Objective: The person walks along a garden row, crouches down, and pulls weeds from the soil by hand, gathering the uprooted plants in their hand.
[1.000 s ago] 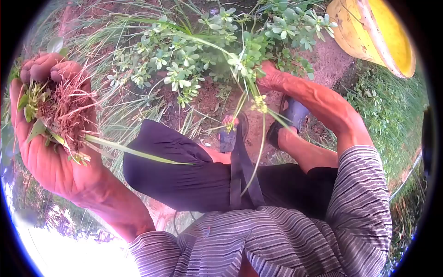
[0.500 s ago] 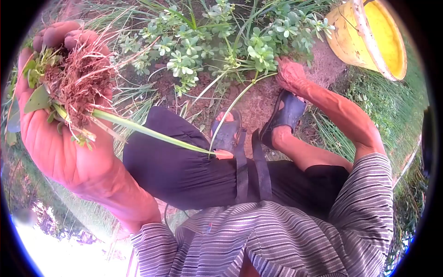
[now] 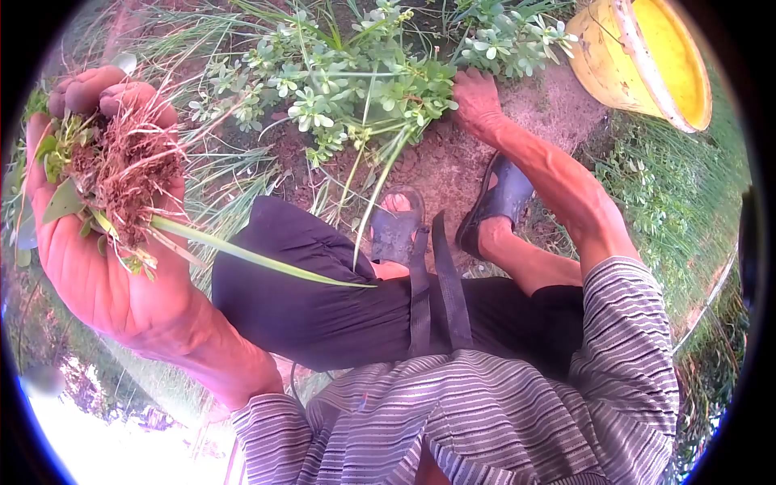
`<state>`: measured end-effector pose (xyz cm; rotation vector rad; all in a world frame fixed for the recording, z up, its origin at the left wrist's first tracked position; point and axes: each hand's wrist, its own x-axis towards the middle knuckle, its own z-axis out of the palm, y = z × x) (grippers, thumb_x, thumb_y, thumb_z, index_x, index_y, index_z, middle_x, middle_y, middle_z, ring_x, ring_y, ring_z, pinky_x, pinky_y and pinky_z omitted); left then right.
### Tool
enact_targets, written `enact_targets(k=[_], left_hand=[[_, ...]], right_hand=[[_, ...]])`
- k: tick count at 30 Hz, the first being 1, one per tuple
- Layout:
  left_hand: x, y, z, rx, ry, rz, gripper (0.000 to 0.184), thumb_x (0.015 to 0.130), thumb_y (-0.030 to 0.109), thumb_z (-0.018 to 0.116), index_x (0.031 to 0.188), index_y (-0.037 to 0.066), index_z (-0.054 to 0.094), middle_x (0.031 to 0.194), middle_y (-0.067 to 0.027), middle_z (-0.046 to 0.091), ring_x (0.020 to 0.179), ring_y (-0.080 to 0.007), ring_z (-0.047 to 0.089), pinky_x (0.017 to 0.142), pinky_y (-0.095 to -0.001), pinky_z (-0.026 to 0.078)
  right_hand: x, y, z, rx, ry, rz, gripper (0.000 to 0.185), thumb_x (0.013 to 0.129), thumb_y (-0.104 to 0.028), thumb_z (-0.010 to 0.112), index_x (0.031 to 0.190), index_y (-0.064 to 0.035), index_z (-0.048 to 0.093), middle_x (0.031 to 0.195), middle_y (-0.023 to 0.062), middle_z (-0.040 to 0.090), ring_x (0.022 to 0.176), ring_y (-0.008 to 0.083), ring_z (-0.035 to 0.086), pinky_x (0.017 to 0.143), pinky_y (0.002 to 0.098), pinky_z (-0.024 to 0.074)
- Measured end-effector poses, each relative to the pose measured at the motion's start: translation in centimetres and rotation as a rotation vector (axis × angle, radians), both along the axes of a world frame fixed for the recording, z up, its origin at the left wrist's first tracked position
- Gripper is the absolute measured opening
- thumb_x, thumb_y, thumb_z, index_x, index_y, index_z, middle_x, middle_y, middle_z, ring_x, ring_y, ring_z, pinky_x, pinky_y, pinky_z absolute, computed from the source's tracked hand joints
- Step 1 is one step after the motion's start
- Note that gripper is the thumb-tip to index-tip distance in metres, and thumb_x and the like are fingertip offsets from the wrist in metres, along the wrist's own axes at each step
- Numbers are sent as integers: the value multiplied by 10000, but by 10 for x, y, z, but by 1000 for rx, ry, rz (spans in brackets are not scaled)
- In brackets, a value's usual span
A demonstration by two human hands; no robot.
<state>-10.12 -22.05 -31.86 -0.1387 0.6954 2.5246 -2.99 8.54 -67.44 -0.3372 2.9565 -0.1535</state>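
My left hand (image 3: 121, 267), palm up at the left, has its fingers curled round a clump of uprooted weeds (image 3: 137, 166). Reddish-brown soil clings to the tangled roots, and a long green blade sticks out toward my knee. Down at the ground, my right hand (image 3: 481, 105) is closed at the base of a leafy green weed (image 3: 424, 89) with small, rounded, fleshy leaves. Foliage partly covers its fingertips. Long grass stems (image 3: 380, 190) trail from this plant toward my leg.
A yellow bucket (image 3: 598, 61) lies tilted at the upper right, its mouth facing right. My sandalled feet (image 3: 505, 194) rest on reddish soil (image 3: 558, 105). More fleshy-leaved plants (image 3: 315, 109) and thin grass (image 3: 234, 174) grow around.
My right hand has moved left and slightly away from me, and the leafy stems beside it have shifted left. The left hand still holds its clump, having moved slightly.
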Motion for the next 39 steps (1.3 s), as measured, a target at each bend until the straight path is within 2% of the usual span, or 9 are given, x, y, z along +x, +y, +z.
enact_targets(k=[5,11,15,19,25,26,29,31,39], left_hand=[[4,4,-1,32,-20,69,153,1008,149,407,1063,8,428,986,-96,455,917,-199,424,904,-369,379],[6,8,-2,-13,-20,117,173,1011,170,409,1072,11,442,984,-97,481,904,-194,454,866,-363,400],[5,17,-2,-15,-11,173,185,1012,174,418,1083,6,451,971,-89,488,914,-188,475,845,-359,418],[5,23,-3,-63,21,192,216,1019,192,411,1108,0,454,977,-79,490,919,-189,481,844,-359,438],[5,35,-5,-148,5,283,237,1023,213,410,1108,5,485,988,-74,504,898,-193,491,823,-359,449],[5,36,-4,-173,-4,286,241,1021,213,418,1116,8,503,977,-70,514,897,-189,495,806,-356,454],[5,39,-3,-247,13,296,241,1017,216,432,1115,13,518,958,-66,517,897,-180,499,804,-353,460],[4,43,-2,-302,-22,311,221,1002,222,471,1091,30,535,948,-53,537,873,-165,524,781,-335,469],[0,57,-1,-362,-95,309,204,979,249,520,983,49,560,929,-28,572,847,-150,570,733,-319,504]], right_hand=[[-10,6,-10,81,59,138,183,785,-144,541,896,-60,661,867,104,653,885,269,600,765,430,465],[-31,-10,10,17,-398,-213,179,795,-149,571,892,-34,667,910,170,673,891,332,660,728,432,540],[-26,-6,5,14,-212,-169,196,785,-154,585,931,-38,645,841,172,684,819,353,679,706,439,552],[-34,1,-1,-60,-333,-178,230,764,-135,594,973,-44,625,807,152,678,780,318,682,656,420,551],[-32,9,-25,13,-401,68,264,730,-118,609,982,-41,621,734,139,651,692,318,660,604,415,530],[-28,11,-14,-56,-252,112,289,723,-106,610,1004,-39,614,748,132,644,707,320,652,633,408,530],[-20,6,4,-111,-155,80,259,748,-73,596,1003,-29,621,1005,203,602,926,354,614,722,415,541],[-20,-2,16,-36,-218,94,272,760,-69,591,1028,-29,618,1065,216,573,972,368,593,728,421,545],[-19,-8,13,-81,-208,19,219,726,-71,611,935,-32,666,992,199,599,899,341,623,701,410,554]])
